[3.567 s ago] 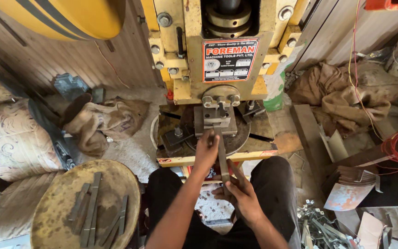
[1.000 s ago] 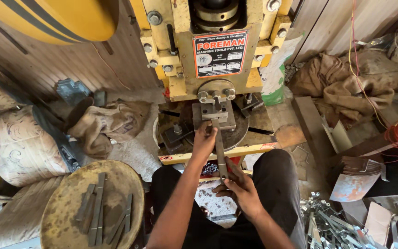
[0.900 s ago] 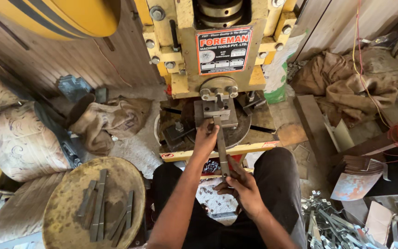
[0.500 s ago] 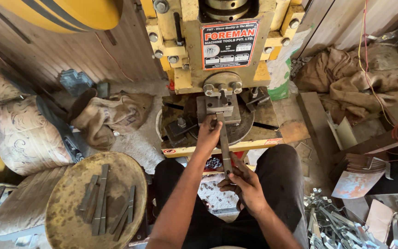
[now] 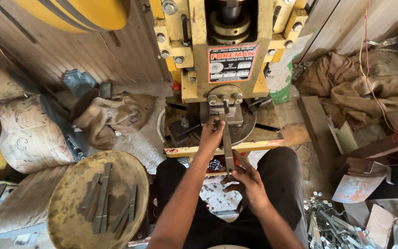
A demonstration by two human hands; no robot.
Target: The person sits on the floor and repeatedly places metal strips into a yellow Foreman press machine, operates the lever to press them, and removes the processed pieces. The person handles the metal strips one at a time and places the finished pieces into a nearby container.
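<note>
I sit in front of a yellow press machine (image 5: 194, 69). A long flat metal strip (image 5: 228, 146) runs from my lap up under the press head. My left hand (image 5: 212, 134) grips the strip near the die (image 5: 222, 113), on the press bed. My right hand (image 5: 247, 177) holds the strip's near end above my knees, fingers wrapped around it. The strip's far tip is hidden under the tool.
A round, stained stool top (image 5: 97, 198) at lower left carries several flat metal strips (image 5: 102, 196). Stuffed sacks (image 5: 31, 133) and rags (image 5: 116, 115) lie to the left. Burlap (image 5: 360, 87) is piled at right, with cut metal pieces (image 5: 332, 226) at lower right.
The view has shifted slightly. Both hands still hold the strip at the press; the strip appears pushed a little further under the head.
</note>
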